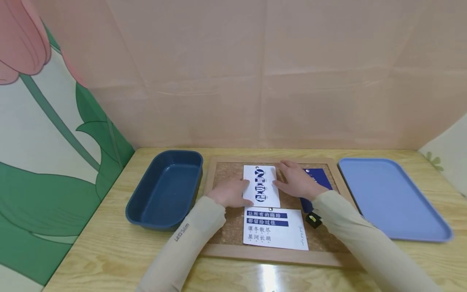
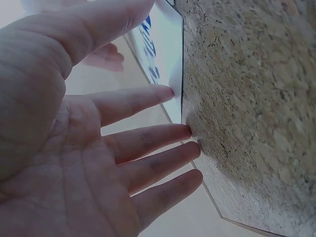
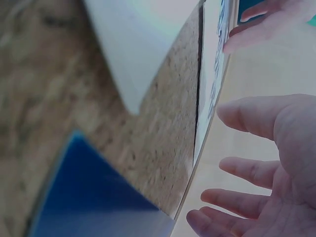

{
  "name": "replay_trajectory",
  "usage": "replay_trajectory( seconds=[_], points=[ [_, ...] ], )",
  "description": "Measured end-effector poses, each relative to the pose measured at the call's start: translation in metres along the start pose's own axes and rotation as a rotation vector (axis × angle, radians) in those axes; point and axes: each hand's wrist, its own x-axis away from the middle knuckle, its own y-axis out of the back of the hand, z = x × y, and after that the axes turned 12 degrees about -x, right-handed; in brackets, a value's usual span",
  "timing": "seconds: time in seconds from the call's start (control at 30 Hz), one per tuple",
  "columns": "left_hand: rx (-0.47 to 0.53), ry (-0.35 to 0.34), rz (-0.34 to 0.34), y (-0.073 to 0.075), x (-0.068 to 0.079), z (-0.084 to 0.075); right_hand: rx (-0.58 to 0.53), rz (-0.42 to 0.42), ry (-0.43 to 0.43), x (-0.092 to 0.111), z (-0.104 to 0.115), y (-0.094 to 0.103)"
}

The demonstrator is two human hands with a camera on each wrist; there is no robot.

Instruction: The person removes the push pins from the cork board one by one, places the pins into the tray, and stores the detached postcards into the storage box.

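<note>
Two bare hands reach forward over a wood-framed corkboard [image 1: 233, 233], with a white card [image 1: 263, 188] lying between them. The card carries a column of large blue characters, and a small round pin sits at its far end.

The left hand [image 1: 230, 192] is open, its fingers nearly straight and spread apart. Its index fingertip touches the card's left edge, and its thumb lies by the near left corner; it grips nothing. The right hand [image 1: 297, 180] is also open, fingers extended and loosely fanned, closed around nothing. Its thumb tip is at the card's right edge, though whether it presses there cannot be told.

Nearer the person than both hands, just below the first card, is a second white card [image 1: 288, 237] with lines of Chinese text, two of them on dark blue bands. A dark blue card [image 1: 321, 176] lies on the board to the right of the right hand, partly covered by that hand and wrist.

Well to the left of the left hand stands a deep navy bin [image 1: 164, 194]. Beyond the right hand, on its right, is a flat light blue tray [image 1: 390, 198]. Everything rests on a wood-grain table [image 1: 233, 278].
</note>
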Motion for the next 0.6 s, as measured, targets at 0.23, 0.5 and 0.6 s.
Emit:
replay_trajectory(
  seconds=[0.23,0.5,0.6],
  points=[
    [0.017,0.017,0.021,0.000,0.002,-0.003,-0.047,0.008,-0.007,-0.004,0.003,-0.003],
    [-0.007,0.003,-0.012,-0.004,0.008,-0.006,-0.080,0.034,0.022,-0.011,0.009,-0.008],
    [0.005,-0.008,-0.038,-0.005,0.010,-0.007,-0.098,0.053,-0.002,-0.014,0.012,-0.009]
  ],
)
